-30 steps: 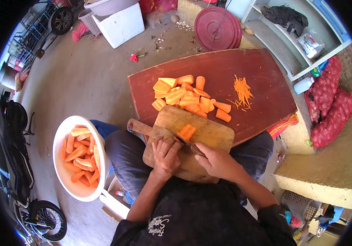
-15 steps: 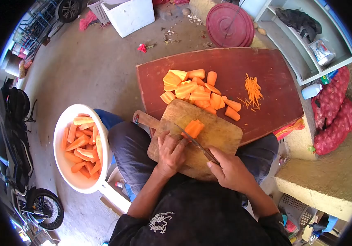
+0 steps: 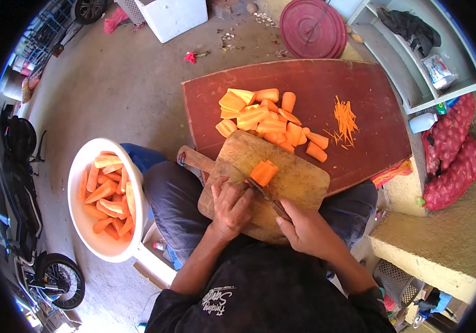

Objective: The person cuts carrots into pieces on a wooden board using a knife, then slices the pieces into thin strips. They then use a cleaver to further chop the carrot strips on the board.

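My right hand [image 3: 304, 228] grips a knife [image 3: 264, 192] by its handle. The blade lies across a wooden cutting board [image 3: 300, 178], its edge beside a small stack of orange carrot slices [image 3: 263, 173]. My left hand [image 3: 231, 208] rests on the board on the near side of the blade, fingers bent and pressed together; whatever lies under them is hidden. The board sits over my lap and the edge of a red-brown table, its handle pointing left. Just beyond it, cut carrot chunks [image 3: 252, 117] are heaped on the table.
Thin carrot shreds [image 3: 345, 122] lie on the red-brown table [image 3: 368, 83]. At my left stands a white tub [image 3: 77, 222] of peeled carrots. A shelf [image 3: 385, 61] and red net sacks [image 3: 454, 173] are at right, a motorcycle [image 3: 24, 222] at far left.
The view has shifted slightly. The knife and both hands stay nearly in place at the carrot slices, with the blade a touch lower against them.
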A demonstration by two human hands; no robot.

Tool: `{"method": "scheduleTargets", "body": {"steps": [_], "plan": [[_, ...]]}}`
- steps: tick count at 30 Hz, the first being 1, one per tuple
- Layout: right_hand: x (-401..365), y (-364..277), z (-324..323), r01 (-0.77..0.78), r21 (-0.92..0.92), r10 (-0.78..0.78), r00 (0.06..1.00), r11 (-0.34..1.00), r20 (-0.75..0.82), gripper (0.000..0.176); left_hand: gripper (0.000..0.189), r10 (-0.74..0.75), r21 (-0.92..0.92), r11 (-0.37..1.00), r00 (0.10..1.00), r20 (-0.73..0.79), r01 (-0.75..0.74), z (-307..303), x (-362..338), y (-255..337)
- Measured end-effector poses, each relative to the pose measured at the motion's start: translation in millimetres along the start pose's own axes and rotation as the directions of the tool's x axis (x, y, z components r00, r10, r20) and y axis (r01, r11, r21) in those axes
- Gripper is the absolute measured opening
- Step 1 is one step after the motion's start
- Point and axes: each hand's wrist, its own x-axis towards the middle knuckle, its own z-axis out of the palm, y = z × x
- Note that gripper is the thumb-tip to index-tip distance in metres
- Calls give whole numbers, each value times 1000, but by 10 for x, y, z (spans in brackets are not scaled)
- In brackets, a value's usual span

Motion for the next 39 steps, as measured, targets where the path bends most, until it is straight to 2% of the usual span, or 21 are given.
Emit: {"method": "scheduleTargets", "body": {"steps": [3, 9, 12, 15, 18, 21, 24, 30, 36, 39], "plan": [[72, 113, 90, 57, -24, -58, 997, 998, -42, 38, 46, 0, 9, 1000, 1000, -17, 0, 11, 24, -12], [152, 89, 87, -33, -71, 38, 996, 997, 76, 39, 46, 24, 43, 999, 998, -61, -21, 65, 30, 23], [161, 221, 61, 24, 9, -24, 999, 1000, 44, 40, 46, 32, 61, 998, 998, -58, -29, 56, 32, 27], [70, 147, 27, 92, 97, -87, 995, 991, -56, 42, 47, 38, 79, 996, 997, -61, -33, 46, 29, 17], [-37, 34, -46, 107, 102, -97, 991, 989, -96, 47, 46, 36, 90, 995, 997, -66, -30, 34, 10, 12], [-79, -82, -118, 109, 84, -99, 988, 990, -116, 39, 39, 15, 88, 996, 997, -72, -8, 43, 21, 30], [-64, -35, -124, 93, 62, -90, 995, 994, -49, 44, 38, 22, 82, 996, 997, -73, -16, 52, 44, 29], [-49, -25, -108, 105, 60, -101, 992, 993, -74, 40, 39, 23, 87, 996, 998, -56, -18, 10, 38, 24], [-12, -7, -41, 57, -56, -58, 998, 997, -12, 39, 39, 33, 90, 996, 998, -48, -28, 0, 49, 26], [46, 135, 63, -57, -57, 61, 995, 997, 76, 39, 40, 47, 96, 995, 997, -62, -41, 3, 77, 18]]}}
